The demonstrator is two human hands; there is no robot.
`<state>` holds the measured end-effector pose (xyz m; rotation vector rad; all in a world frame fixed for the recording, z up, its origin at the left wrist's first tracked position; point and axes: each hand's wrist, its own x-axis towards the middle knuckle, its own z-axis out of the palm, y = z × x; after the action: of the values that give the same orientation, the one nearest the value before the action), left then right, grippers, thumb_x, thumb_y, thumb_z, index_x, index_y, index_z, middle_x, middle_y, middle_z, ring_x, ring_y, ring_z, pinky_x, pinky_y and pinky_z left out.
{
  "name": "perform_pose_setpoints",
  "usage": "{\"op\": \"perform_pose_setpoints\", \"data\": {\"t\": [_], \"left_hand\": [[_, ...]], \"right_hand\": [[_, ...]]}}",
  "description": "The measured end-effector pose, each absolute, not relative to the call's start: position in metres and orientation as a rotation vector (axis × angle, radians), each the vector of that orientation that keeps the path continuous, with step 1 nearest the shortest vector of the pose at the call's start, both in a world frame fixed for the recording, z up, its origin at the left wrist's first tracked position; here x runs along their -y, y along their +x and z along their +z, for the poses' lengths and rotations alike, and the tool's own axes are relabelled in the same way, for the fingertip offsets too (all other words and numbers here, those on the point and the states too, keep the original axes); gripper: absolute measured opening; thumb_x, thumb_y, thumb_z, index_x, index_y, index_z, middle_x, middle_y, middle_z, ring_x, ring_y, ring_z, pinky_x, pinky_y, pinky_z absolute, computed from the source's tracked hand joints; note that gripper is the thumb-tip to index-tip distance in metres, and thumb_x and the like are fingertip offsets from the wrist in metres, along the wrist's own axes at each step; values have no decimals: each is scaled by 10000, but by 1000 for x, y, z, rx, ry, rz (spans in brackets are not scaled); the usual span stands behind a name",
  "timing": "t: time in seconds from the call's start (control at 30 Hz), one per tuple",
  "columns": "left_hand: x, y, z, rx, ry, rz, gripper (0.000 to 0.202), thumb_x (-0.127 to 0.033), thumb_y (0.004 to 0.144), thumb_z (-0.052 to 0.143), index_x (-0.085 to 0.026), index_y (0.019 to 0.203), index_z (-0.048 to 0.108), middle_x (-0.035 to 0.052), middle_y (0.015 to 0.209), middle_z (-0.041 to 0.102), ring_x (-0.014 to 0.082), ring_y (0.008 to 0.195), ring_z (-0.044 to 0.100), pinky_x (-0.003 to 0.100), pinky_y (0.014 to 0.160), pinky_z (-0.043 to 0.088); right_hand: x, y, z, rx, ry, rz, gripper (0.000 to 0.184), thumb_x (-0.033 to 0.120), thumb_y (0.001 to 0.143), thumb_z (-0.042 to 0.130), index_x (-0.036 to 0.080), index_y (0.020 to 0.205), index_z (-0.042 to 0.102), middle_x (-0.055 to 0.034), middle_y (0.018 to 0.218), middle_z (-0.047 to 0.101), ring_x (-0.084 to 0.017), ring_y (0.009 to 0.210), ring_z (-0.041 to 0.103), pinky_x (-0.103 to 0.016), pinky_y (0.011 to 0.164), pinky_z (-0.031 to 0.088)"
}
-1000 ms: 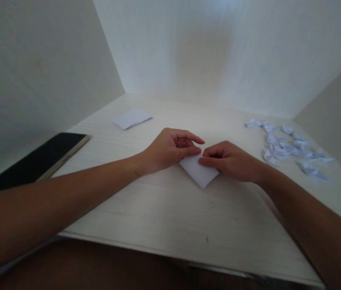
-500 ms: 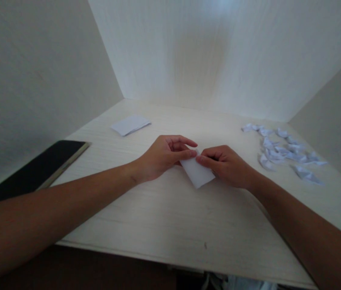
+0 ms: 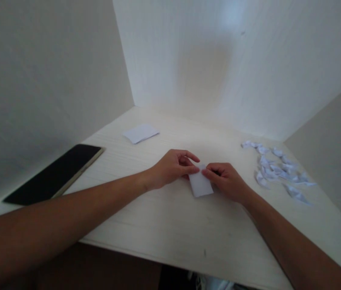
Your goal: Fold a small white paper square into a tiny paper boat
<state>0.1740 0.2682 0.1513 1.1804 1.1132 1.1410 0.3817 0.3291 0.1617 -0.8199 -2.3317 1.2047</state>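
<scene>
Table (image 3: 164, 225) sat lower in view than a second ago, as did everything on it, so that shift looked like head motion. Dark slab (image 3: 58, 173) lay flat at left, unmoved on the tabletop. Crumpled-looking paper pieces (image 3: 275, 171) stayed spread at far right, same layout, apart from both hands. Left hand (image 3: 173, 167) pinched the upper left of the small paper (image 3: 201, 187) between thumb and fingers, index finger raised clear; right hand (image 3: 225, 181) pinched its upper right, thumb on top, fingers curled under. Neither had let go. Folded sheet (image 3: 142, 133) lay untouched beyond the left hand, at back left. Small paper was between the hands, near the table's middle; it had turned from corner-toward-the-person to short-edge-toward-the-person. Probably a re-angling within the grip, handling judged ongoing, not finished. Whether it touched the tabletop: can't tell. Creases on it: too blurred to read.
</scene>
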Motion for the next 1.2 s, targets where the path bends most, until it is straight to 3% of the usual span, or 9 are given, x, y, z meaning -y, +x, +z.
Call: {"op": "perform_pose_setpoints", "data": {"t": [0.53, 0.83, 1.2], "left_hand": [[-272, 162, 154, -1093, 1123, 1027, 349, -197, 734, 868, -121, 1037, 712, 28, 743, 739, 117, 631, 683, 237, 620, 541], [-268, 164, 158, -1071, 1116, 1019, 378, -180, 705, 890, -130, 1043, 728, 11, 668, 723, 131, 599, 689, 257, 615, 571], [-270, 162, 157, -1107, 1059, 1004, 398, -154, 711, 885, -113, 1075, 729, 42, 710, 754, 147, 602, 716, 265, 624, 580]], "right_hand": [[-329, 377, 156, 2273, -807, 1270, 337, 379, 946, 553, 202, 660, 519, 61, 613, 393, -102, 574, 326, -269, 541, 259], [-329, 382, 158, 2290, -809, 1386, 392, 476, 959, 555, 193, 689, 545, 58, 604, 422, -96, 540, 330, -264, 507, 246], [-330, 380, 156, 2306, -844, 1190, 359, 410, 962, 544, 190, 679, 562, 48, 613, 426, -110, 581, 351, -271, 547, 269]]}}
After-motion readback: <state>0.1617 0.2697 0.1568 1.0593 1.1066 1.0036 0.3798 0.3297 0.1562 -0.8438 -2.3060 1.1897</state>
